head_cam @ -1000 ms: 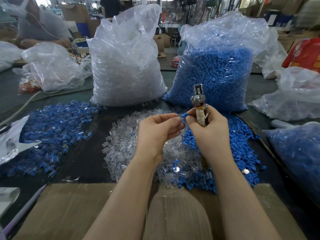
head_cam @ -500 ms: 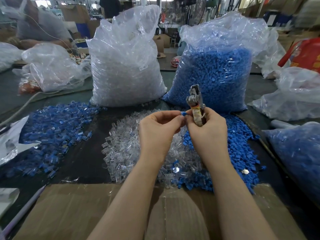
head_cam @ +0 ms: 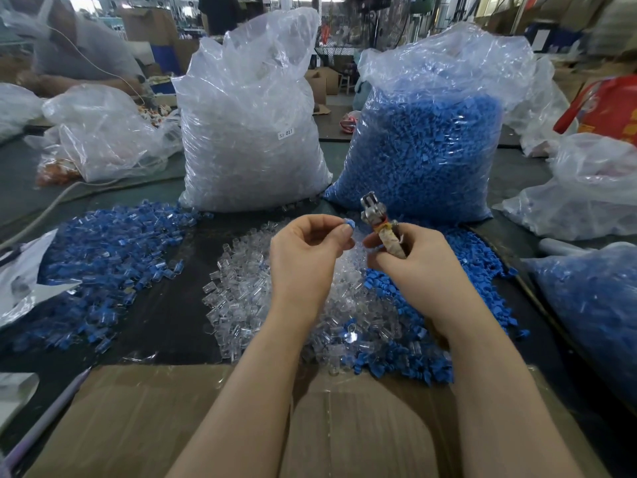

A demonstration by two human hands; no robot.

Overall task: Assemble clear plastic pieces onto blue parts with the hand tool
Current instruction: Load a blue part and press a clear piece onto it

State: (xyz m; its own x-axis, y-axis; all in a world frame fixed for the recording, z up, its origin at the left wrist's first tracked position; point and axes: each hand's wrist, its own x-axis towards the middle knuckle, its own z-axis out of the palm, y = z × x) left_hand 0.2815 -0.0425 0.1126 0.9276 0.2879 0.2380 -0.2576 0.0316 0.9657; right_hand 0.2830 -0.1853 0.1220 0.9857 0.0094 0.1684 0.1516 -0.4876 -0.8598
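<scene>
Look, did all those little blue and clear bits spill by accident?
Probably not. The clear pile and blue pile lie loose right where the hands work. Only oddity: they mix at the near edge. The tool's handle looks wrapped in worn tape.

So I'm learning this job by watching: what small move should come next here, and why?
Probably bring the blue part across to the hand tool. The left hand pinches that part at its fingertips, just apart from the tool's metal head, which the right hand holds upright. Whether a clear piece already sits on the part I cannot tell.
</scene>
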